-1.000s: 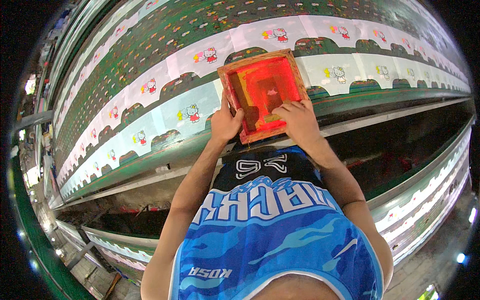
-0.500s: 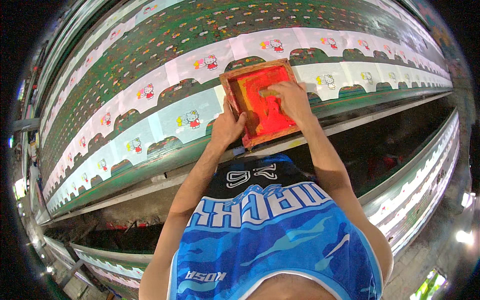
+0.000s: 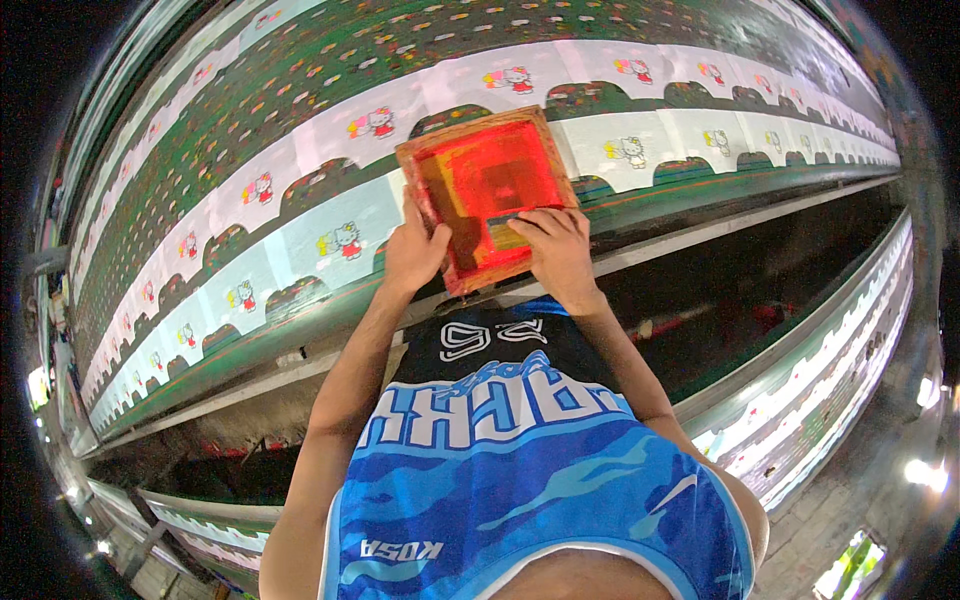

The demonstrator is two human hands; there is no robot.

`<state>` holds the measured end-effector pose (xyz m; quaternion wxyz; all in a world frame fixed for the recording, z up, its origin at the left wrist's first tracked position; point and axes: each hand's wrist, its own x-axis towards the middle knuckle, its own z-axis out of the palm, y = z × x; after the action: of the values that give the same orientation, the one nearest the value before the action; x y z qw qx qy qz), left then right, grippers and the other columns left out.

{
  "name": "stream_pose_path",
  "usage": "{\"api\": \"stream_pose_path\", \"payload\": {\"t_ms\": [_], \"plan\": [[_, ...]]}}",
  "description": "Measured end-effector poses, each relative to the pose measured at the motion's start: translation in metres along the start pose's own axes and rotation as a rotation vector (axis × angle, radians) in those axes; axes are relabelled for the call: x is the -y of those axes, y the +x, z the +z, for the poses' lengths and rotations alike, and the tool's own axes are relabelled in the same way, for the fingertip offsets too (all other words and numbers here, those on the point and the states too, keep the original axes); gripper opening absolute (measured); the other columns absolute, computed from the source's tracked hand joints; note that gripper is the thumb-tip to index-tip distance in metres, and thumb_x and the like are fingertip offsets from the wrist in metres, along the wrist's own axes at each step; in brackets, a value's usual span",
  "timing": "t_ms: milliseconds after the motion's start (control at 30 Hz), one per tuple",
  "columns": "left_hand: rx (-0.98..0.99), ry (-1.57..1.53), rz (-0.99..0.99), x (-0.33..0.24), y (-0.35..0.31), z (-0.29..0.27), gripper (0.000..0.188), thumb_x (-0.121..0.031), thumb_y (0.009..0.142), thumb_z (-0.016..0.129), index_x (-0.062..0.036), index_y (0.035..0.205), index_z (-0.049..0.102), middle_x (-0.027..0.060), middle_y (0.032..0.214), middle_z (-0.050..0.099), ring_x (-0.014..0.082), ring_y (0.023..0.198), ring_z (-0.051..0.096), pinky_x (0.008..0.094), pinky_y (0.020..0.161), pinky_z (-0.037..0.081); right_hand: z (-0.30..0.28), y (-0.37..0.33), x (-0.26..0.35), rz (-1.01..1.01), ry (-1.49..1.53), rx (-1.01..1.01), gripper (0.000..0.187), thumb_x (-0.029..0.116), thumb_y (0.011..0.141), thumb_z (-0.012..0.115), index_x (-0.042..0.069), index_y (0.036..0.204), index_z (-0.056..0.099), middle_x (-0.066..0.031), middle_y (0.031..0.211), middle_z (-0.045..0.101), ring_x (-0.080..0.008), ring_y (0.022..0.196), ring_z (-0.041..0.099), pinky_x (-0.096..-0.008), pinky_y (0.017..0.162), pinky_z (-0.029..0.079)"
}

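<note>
A wooden screen-printing frame (image 3: 470, 129) lies tilted in view on a row of pale cut pieces (image 3: 375, 218). Red ink (image 3: 508, 165) coats the mesh inside it, with a darker patch in the middle. My left hand (image 3: 414, 252) grips the frame's left side, thumb on the near part of that edge. Inside the frame, near its front edge, my right hand (image 3: 556, 250) is closed on a small squeegee (image 3: 508, 233) with a dark upper edge. The fingers partly cover the squeegee.
Pale pieces printed with a cartoon cat (image 3: 630, 152) run in curved rows along a long green table (image 3: 690, 190). A ledge follows its near edge, with a dark gap before me. Another table with pale pieces (image 3: 800, 400) stands at the right.
My right hand has drawn the squeegee from the middle of the mesh toward me, to the near end. The frame and both hands appear farther left in the view.
</note>
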<state>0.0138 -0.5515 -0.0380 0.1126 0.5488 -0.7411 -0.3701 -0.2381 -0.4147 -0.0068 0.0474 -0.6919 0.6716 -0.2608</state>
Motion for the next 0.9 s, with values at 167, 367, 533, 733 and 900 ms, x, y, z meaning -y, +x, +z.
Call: {"api": "stream_pose_path", "payload": {"t_ms": [167, 367, 533, 733, 900], "plan": [[0.000, 0.000, 0.049, -0.054, 0.012, 0.018, 0.107, -0.029, 0.098, 0.070, 0.0027, 0.177, 0.005, 0.0310, 0.086, 0.077, 0.0522, 0.080, 0.077, 0.0615, 0.073, 0.061, -0.029, 0.000, -0.049, -0.025, 0.023, -0.074, 0.046, -0.001, 0.085, 0.072, 0.017, 0.126, 0.083, -0.0004, 0.127, 0.077, -0.0247, 0.125, 0.069, -0.0525, 0.126, 0.039], [-0.048, -0.060, 0.089, -0.142, 0.052, 0.105, 0.106, -0.029, 0.097, 0.070, -0.0034, 0.179, 0.007, 0.0290, 0.083, 0.077, 0.0509, 0.076, 0.077, 0.0586, 0.071, 0.061, -0.080, -0.009, -0.156, 0.013, -0.014, -0.094, 0.047, 0.000, 0.084, 0.072, 0.018, 0.126, 0.083, -0.0011, 0.129, 0.075, -0.0264, 0.128, 0.068, -0.0552, 0.125, 0.040], [0.012, -0.037, 0.034, -0.208, 0.067, 0.157, 0.105, -0.027, 0.097, 0.072, -0.0091, 0.180, 0.009, 0.0285, 0.090, 0.080, 0.0483, 0.080, 0.079, 0.0548, 0.074, 0.063, -0.107, -0.027, -0.233, 0.047, -0.014, -0.041, 0.047, 0.003, 0.084, 0.073, 0.019, 0.128, 0.082, -0.0013, 0.130, 0.074, -0.0272, 0.128, 0.067, -0.0580, 0.126, 0.039], [-0.038, -0.142, 0.053, -0.193, 0.068, 0.179, 0.101, -0.024, 0.097, 0.074, -0.0123, 0.180, 0.019, 0.0244, 0.108, 0.084, 0.0419, 0.089, 0.083, 0.0493, 0.081, 0.065, -0.114, -0.034, -0.255, -0.005, 0.028, 0.007, 0.048, 0.006, 0.089, 0.073, 0.022, 0.134, 0.080, 0.0006, 0.135, 0.072, -0.0244, 0.132, 0.065, -0.0569, 0.129, 0.037], [-0.094, -0.176, 0.141, -0.185, 0.070, 0.182, 0.096, -0.024, 0.097, 0.075, -0.0121, 0.179, 0.026, 0.0242, 0.114, 0.084, 0.0397, 0.094, 0.084, 0.0470, 0.084, 0.065, -0.114, -0.034, -0.254, -0.016, 0.021, 0.034, 0.047, 0.013, 0.088, 0.074, 0.022, 0.135, 0.079, 0.0010, 0.136, 0.070, -0.0242, 0.133, 0.063, -0.0585, 0.129, 0.034]]}}
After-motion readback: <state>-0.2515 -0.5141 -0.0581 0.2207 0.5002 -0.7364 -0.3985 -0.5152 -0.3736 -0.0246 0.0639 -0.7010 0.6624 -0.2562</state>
